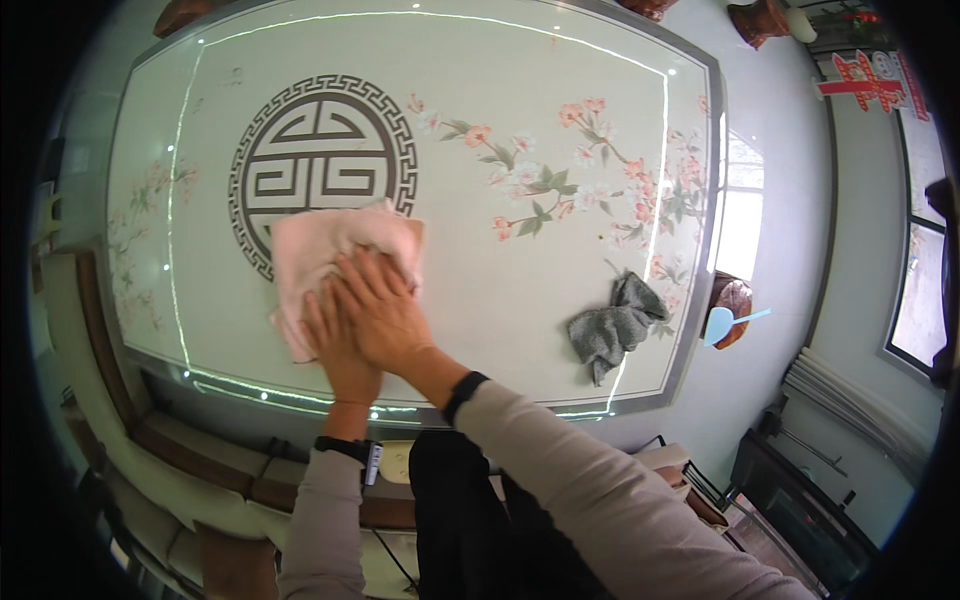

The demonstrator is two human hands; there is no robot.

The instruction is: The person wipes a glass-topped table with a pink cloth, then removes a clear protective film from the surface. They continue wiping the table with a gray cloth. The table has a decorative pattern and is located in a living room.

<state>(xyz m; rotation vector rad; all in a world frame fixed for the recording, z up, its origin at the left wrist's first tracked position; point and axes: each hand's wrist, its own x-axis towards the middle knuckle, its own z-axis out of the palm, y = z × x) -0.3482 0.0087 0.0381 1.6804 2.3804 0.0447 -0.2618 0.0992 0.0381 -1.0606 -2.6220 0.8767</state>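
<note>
A folded pink cloth (pixel 315 240) lies on a broad, glossy printed panel (pixel 480 300), covering the lower part of a dark round emblem (pixel 322 161). My left hand (pixel 341 352) presses the cloth down with its fingers stretched forward. Beside it and partly over it, my right hand (pixel 386 319) holds the cloth against the panel too, palm down. The cloth's lower right part is hidden under both hands. Apart from them, a crumpled grey cloth (pixel 611 326) rests towards the panel's lower right corner.
A grey border (pixel 694 341) rims the panel. Outside the right edge is a brown stool-like object (pixel 739 300) with a light-blue fly swatter-like item (pixel 720 324). A long sofa (pixel 187 442) runs along the lower left. Pale rolls or tubes (pixel 847 405) lean at right.
</note>
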